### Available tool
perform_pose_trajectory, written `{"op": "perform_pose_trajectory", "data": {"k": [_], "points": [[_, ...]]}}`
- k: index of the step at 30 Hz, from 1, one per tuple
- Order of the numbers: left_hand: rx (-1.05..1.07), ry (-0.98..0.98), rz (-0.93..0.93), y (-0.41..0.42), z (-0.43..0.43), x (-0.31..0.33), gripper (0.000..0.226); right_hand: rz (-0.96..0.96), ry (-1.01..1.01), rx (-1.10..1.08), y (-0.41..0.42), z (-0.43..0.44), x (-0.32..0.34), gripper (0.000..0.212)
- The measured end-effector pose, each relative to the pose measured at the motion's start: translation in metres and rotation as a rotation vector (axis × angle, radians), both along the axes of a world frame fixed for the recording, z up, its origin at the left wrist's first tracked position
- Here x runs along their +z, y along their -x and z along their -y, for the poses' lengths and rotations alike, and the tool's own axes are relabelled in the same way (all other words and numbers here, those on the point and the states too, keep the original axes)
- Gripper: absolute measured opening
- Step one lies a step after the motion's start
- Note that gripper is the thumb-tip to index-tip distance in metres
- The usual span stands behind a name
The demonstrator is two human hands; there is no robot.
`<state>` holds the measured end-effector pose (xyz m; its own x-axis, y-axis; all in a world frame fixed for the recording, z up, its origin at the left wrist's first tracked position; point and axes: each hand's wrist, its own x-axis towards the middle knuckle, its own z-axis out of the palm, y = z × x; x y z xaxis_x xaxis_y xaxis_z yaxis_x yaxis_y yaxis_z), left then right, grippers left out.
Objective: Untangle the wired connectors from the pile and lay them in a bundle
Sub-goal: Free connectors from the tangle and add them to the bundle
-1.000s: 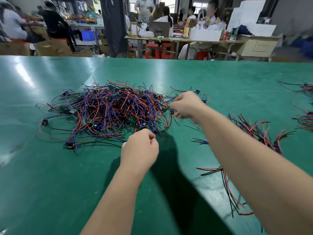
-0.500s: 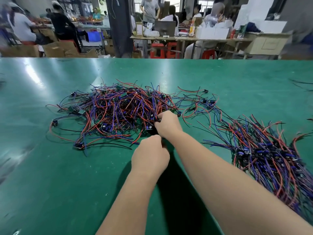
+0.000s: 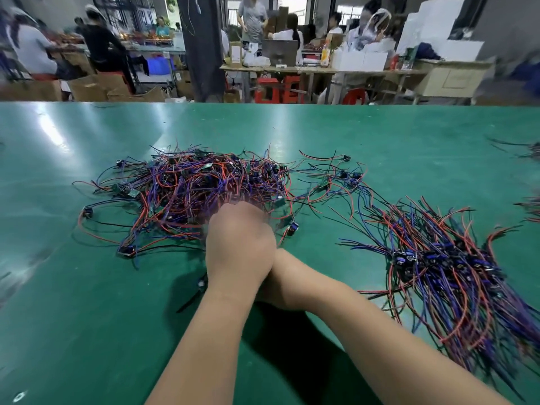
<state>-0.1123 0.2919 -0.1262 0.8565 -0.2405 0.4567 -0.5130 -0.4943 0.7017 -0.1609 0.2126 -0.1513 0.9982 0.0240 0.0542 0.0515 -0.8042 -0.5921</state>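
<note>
a smooth, glossy green table (image 3: 87, 317) fills the view, with glare streaks at its far left. left of centre lies the pile (image 3: 190, 194): a loose, flattish tangle of thin red, blue, purple and black wires, with small dark blocky connectors scattered through it and stray loops curling out at its edges. at the pile's near edge the left hand (image 3: 239, 241) is curled into a loose fist, knuckles up, fingers tucked among the wires; what exactly it grips cannot be told, as it is blurred. the right hand (image 3: 270, 283) is almost wholly hidden behind the left, so whether it is open or closed cannot be told. both bare forearms cross the lower frame. to the right lies the bundle (image 3: 444, 267), wires combed roughly parallel, connectors clustered together across its middle.
</note>
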Motion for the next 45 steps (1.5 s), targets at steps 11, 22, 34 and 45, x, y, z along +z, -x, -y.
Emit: {"op": "perform_pose_trajectory", "data": {"k": [11,22,34,45], "points": [[0.118,-0.177,-0.036,-0.01,-0.008,-0.001,0.012,0.351,-0.667,-0.262,0.058,0.037,0.062,0.015],[-0.802,0.187,-1.009,0.018,0.004,0.011,0.022,0.288,-0.65,0.304,0.099,0.0,0.09,0.014],[-0.776,0.463,-0.819,0.027,0.015,0.006,0.036,-0.019,-0.964,0.139,0.101,0.042,0.072,0.021],[-1.106,0.335,-0.71,0.042,0.016,0.006,0.025,0.057,-1.166,-0.391,0.095,0.076,0.042,0.047]]}}
